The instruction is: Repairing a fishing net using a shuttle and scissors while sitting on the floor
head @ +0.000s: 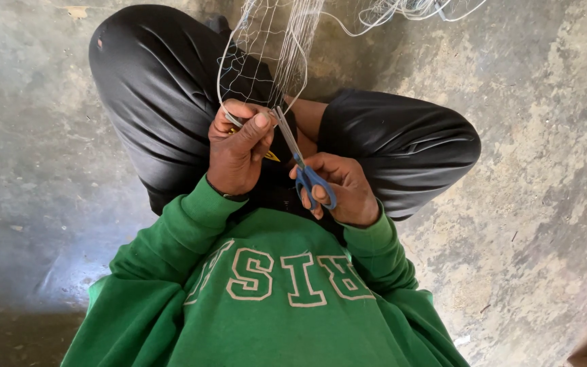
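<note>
Head view looks straight down at a person sitting cross-legged on a rough concrete floor [545, 136]. Left hand [238, 148] is raised in front of the chest, wrist bent, fingers curled into a tight fist with the thumb pressed over the top; it pinches a gathered bunch of thin white net [266, 61] between thumb and fingers. That net is fine, pale and open-meshed, and it fans out from the fist toward the far side, where loose strands trail across the floor. Right hand [340, 189] sits lower and just to the right, near the lap, fingers closed through the blue plastic handles of a pair of scissors [300, 166]. Slim metal blades angle up and left from that hand, their tips reaching the net right beside the left thumb; whether the blades are parted cannot be told. Both sleeves belong to a soft green sweatshirt [266, 299] with ribbed cuffs and pale stitched lettering on the chest. Smooth black trousers [151, 88] cover the folded knees on the left and right. Grey, blotchy and worn, the floor shows pale patches.
</note>
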